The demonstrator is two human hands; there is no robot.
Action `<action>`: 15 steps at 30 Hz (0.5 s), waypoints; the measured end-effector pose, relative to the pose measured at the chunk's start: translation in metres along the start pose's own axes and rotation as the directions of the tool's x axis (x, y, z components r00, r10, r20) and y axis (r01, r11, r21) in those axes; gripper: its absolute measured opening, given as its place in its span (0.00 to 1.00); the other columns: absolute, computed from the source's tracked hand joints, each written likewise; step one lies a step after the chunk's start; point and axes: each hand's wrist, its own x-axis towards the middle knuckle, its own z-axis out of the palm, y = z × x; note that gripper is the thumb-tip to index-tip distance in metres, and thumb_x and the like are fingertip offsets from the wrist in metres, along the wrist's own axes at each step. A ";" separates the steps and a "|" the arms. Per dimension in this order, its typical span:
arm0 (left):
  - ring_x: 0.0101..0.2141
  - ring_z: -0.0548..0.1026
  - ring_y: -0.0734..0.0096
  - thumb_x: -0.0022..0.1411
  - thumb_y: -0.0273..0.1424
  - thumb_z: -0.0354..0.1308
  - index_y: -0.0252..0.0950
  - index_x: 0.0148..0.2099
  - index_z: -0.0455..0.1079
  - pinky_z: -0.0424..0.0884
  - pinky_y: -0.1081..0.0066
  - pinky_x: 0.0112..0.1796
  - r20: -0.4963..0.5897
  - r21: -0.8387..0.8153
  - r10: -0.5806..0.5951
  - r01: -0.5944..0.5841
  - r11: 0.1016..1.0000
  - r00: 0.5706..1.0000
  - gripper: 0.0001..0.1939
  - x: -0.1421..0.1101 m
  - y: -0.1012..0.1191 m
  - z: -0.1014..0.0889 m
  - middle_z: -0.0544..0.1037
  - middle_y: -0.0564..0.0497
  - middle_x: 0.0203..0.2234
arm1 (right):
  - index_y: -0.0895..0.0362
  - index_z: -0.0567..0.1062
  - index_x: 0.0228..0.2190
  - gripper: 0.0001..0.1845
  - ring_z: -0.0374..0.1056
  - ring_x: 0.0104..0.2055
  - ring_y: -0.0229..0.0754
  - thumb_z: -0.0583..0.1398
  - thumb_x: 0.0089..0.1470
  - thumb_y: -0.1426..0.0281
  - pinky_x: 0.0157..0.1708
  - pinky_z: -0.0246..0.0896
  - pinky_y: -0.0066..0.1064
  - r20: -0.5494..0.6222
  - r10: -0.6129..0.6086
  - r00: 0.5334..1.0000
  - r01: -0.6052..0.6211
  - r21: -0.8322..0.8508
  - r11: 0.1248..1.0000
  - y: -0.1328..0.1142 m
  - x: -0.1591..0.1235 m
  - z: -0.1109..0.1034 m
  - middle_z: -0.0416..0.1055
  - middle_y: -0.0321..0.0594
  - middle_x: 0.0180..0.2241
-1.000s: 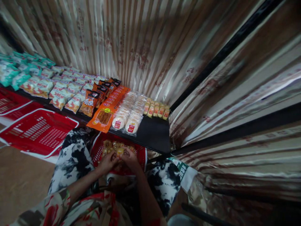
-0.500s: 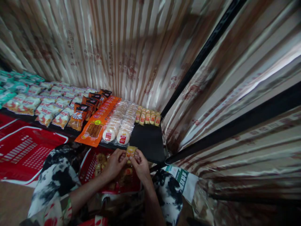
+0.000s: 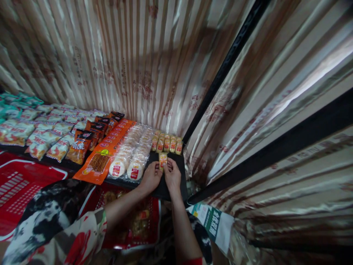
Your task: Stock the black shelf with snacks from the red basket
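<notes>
Item: small yellow snack packet [image 3: 163, 159], pinched between left hand [image 3: 151, 177] and right hand [image 3: 172, 176], both closed on it. Location: black desk [image 3: 179, 173], 6 o'clock of the yellow packet row [image 3: 167, 143]. Change: lifted from the red basket [image 3: 132, 224] a second ago, now at the desk; a second row seems begun.

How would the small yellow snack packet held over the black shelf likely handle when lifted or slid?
The snack packet is probably light: fingertips of the left hand and right hand alone pinch it. Its glossy wrapper may be slippery. Flat shape suggests it won't roll on the shelf.
</notes>
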 end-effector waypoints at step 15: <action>0.43 0.73 0.63 0.59 0.26 0.48 0.29 0.47 0.68 0.66 0.66 0.46 -0.081 0.279 -0.094 0.114 0.953 0.992 0.15 0.083 0.002 0.035 0.75 0.39 0.41 | 0.56 0.67 0.46 0.21 0.67 0.46 0.44 0.56 0.48 0.66 0.48 0.60 0.37 -0.120 0.027 0.992 -0.041 -0.118 0.992 0.040 0.052 0.025 0.71 0.45 0.44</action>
